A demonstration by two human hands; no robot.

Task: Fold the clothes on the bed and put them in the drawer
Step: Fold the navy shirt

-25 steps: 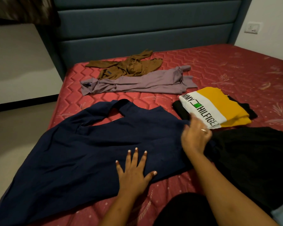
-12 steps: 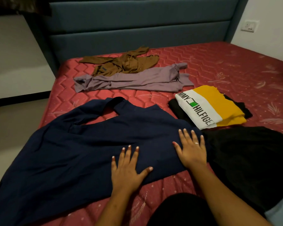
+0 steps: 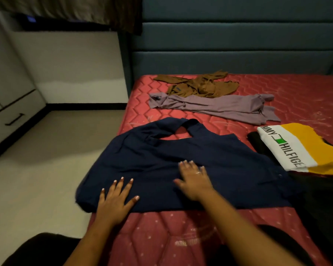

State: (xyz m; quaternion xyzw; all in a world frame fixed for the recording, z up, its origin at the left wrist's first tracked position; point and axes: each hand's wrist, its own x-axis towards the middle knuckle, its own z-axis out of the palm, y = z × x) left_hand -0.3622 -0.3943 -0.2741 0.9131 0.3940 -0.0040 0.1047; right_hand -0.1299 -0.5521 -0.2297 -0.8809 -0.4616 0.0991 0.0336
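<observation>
Navy shirt [image 3: 210,154] spread on bed [image 3: 300,93]. Left hand [image 3: 115,200], right hand [image 3: 194,179] flat on it, gripping nothing. Mauve shirt [image 3: 215,107], brown shirt [image 3: 200,86] at 12; folded tee [image 3: 296,146] at 2; dark cloth [image 3: 325,198], possibly a garment, at 4.

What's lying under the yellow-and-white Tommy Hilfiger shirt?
A black garment pokes out beneath the Tommy Hilfiger shirt, on the red mattress. Its covered part, and anything else below, is hidden.

Teal padded headboard [image 3: 238,41], pale floor [image 3: 65,150], white cabinet [image 3: 12,104] at left, dark curtain [image 3: 75,10], cream wall [image 3: 75,64]
</observation>
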